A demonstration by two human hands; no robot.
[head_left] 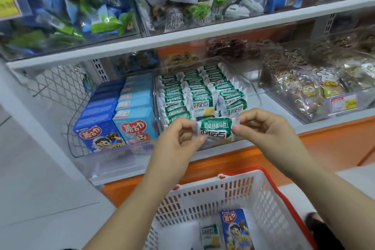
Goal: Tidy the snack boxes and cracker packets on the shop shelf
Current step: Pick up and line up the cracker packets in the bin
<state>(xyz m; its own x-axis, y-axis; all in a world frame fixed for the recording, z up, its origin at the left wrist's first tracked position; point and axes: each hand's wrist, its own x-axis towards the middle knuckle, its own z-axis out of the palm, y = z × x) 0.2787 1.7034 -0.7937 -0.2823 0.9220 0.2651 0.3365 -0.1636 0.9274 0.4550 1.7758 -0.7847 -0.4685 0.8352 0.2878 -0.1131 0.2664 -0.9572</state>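
Grip: both are closed in a fingertip pinch on one cracker packet [216, 129]. The left grip [178, 134] has the left crimped end and the right grip [261, 126] the right end, with the other fingers curled in.
Packet position: it is held level in the air between the two grips, printed face up towards the camera, just in front of the clear bin [251, 85].
Packet handling: it looks light, with thin glossy film that is likely slick and crinkly. The crackers inside are probably brittle, so a squeeze across the middle could break them.
Where to hold: the flat sealed ends, as now, or a loose hold across the broad faces when sliding it into a row.
Stocked packets [182, 95]: just beyond the grip, the same green-and-white packets stand on edge in rows inside the bin. The front few face outward and sit less evenly.
Snack boxes: beyond and left of the left grip, dark blue boxes [95, 126] and light blue boxes [136, 124] stand in two files in a wire rack [69, 128]. They look like stiff, light card, best taken by the side panels.
Basket [243, 193]: below the grip, nearer the person, it is white with a red rim. It holds a spare packet [210, 233] and a spare box [235, 227], seemingly left to shelve.
Shelf [269, 99]: it carries the bin and rack, and bagged snacks [304, 87] lie right of the right grip.
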